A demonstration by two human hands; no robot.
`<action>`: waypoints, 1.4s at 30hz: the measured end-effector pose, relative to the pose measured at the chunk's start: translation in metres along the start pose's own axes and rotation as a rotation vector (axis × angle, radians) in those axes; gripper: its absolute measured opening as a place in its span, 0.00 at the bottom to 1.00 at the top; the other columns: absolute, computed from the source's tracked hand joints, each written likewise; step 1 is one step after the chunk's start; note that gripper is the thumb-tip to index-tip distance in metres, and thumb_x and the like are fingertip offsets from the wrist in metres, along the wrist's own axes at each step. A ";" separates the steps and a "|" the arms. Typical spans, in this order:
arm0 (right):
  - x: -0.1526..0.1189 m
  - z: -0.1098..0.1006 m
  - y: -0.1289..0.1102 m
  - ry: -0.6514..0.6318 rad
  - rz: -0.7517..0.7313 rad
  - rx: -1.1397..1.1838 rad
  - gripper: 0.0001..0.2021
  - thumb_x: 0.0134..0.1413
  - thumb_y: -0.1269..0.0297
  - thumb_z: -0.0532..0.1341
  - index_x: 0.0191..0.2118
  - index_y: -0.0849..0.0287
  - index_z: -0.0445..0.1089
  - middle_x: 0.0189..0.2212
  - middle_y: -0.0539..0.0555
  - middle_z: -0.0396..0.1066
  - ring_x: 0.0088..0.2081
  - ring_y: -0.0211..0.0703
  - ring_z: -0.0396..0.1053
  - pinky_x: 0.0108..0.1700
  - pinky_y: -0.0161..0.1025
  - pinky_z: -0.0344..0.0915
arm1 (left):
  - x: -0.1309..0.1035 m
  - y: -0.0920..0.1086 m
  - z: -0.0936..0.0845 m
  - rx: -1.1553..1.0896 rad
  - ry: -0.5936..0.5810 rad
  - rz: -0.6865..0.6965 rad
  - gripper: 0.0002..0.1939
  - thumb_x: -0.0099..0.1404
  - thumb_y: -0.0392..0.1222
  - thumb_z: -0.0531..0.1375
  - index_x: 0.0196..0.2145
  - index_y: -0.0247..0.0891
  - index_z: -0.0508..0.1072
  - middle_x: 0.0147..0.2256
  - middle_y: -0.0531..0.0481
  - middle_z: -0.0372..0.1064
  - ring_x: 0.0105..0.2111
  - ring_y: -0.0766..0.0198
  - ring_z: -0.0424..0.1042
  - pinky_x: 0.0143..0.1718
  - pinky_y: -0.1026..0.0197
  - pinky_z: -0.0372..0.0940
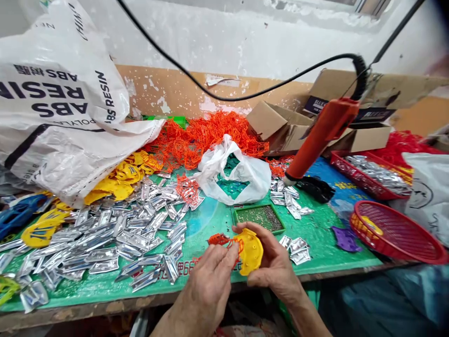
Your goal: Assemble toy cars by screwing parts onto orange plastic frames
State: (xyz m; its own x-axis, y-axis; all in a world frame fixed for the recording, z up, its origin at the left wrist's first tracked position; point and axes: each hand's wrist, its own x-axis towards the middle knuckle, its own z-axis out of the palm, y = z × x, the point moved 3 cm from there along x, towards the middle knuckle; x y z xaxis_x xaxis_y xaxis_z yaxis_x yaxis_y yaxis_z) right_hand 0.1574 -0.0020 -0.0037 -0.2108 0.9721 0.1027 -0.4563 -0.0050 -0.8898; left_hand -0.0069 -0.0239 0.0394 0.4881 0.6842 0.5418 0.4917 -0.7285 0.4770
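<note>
Near the table's front edge, my right hand (pixel 277 267) grips a yellow curved plastic part (pixel 251 252) by its right side, its hollow inside and small pegs showing. My left hand (pixel 212 276) pinches an orange plastic lattice piece (pixel 224 240) against the left edge of the yellow part. How the two pieces meet is partly hidden by my left fingers. Just beyond my hands lies a green tray (pixel 261 217) of tiny metallic pieces, probably screws. A white plastic bag (pixel 249 164) with dark green pieces inside stands behind the tray.
Silver shiny pieces (pixel 101 238) cover the table's left side, with yellow parts (pixel 122 178) behind. Orange lattice pieces (pixel 210 135) are heaped at the back. An orange electric screwdriver (pixel 319 140) hangs at right on a black cable. Red baskets (pixel 396 234) and a cardboard box (pixel 280 124) stand nearby.
</note>
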 end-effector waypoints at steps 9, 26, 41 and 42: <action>-0.005 0.000 -0.001 0.010 -0.059 -0.189 0.41 0.29 0.64 0.78 0.55 0.43 0.68 0.56 0.53 0.69 0.52 0.46 0.70 0.52 0.38 0.69 | -0.003 0.000 0.014 0.066 -0.026 0.108 0.32 0.68 0.27 0.49 0.68 0.34 0.48 0.48 0.35 0.69 0.49 0.54 0.70 0.48 0.53 0.71; 0.000 -0.003 0.000 0.009 -0.143 -0.489 0.39 0.36 0.61 0.76 0.58 0.48 0.67 0.58 0.58 0.67 0.58 0.53 0.66 0.62 0.50 0.61 | -0.006 -0.009 0.023 0.112 0.057 0.100 0.30 0.69 0.29 0.46 0.68 0.36 0.50 0.47 0.36 0.69 0.48 0.54 0.71 0.45 0.53 0.72; 0.011 0.015 -0.013 -0.078 -0.324 -0.695 0.36 0.46 0.55 0.71 0.61 0.48 0.61 0.53 0.56 0.67 0.53 0.48 0.67 0.57 0.44 0.64 | 0.003 -0.009 0.008 -0.101 0.020 0.014 0.26 0.64 0.25 0.53 0.60 0.35 0.62 0.42 0.41 0.69 0.43 0.59 0.72 0.41 0.61 0.72; 0.012 0.015 -0.016 -0.129 -0.321 -0.718 0.35 0.50 0.53 0.68 0.63 0.49 0.59 0.55 0.58 0.66 0.55 0.49 0.66 0.59 0.45 0.63 | 0.004 -0.009 0.006 -0.125 0.023 -0.002 0.25 0.64 0.24 0.53 0.58 0.35 0.64 0.42 0.41 0.68 0.42 0.60 0.71 0.40 0.62 0.72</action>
State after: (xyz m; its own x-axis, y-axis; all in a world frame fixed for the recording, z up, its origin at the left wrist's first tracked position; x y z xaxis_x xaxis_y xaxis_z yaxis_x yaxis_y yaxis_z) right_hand 0.1489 0.0065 0.0191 -0.2816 0.8655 0.4144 0.1480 0.4658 -0.8724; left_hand -0.0053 -0.0140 0.0332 0.4701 0.6859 0.5554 0.3980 -0.7265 0.5602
